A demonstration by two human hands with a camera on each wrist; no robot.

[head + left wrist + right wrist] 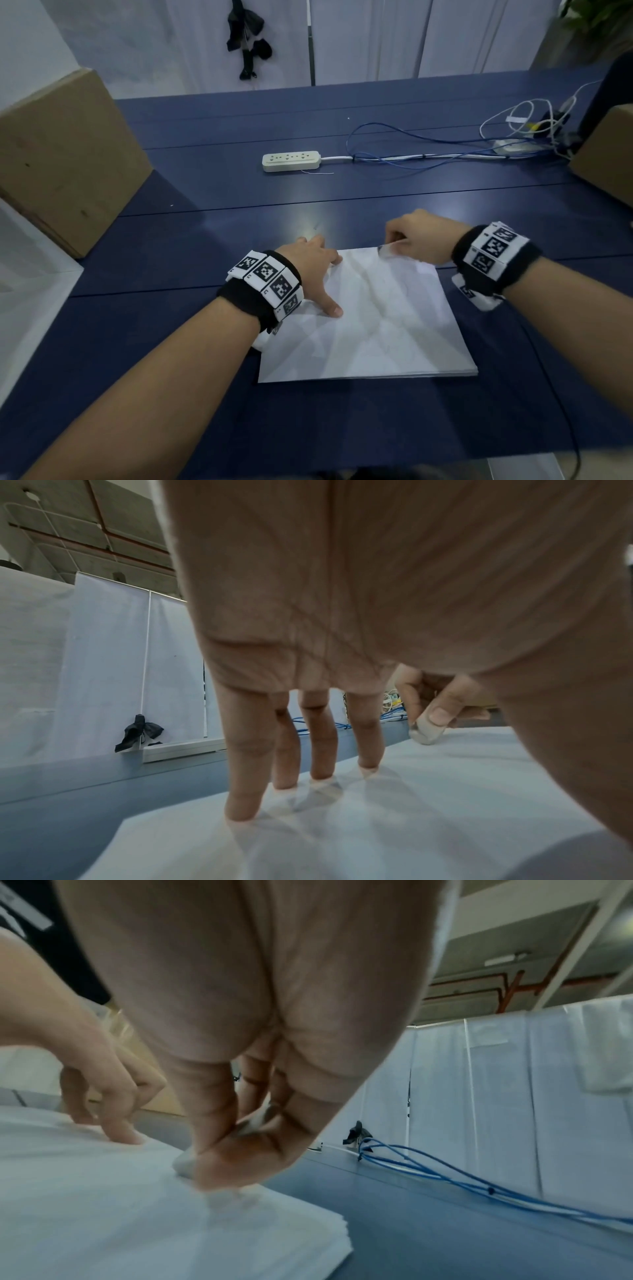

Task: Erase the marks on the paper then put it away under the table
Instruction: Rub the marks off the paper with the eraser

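Observation:
A stack of white paper (376, 325) lies on the blue table (205, 394) in front of me. My left hand (318, 270) rests on the paper's far left part with straight, spread fingers (246, 777) pressing the sheet (411, 818) down. My right hand (418, 240) is at the paper's far edge and pinches a small grey-white eraser (426, 731), whose tip touches the sheet (103, 1204). In the right wrist view the eraser (183, 1162) shows below my curled fingers. No marks on the paper are plain to see.
A white power strip (291, 161) lies further back, with blue and white cables (428, 150) running right. Cardboard boxes stand at the left (61, 154) and right (606, 154). White curtain panels (376, 34) close the far side.

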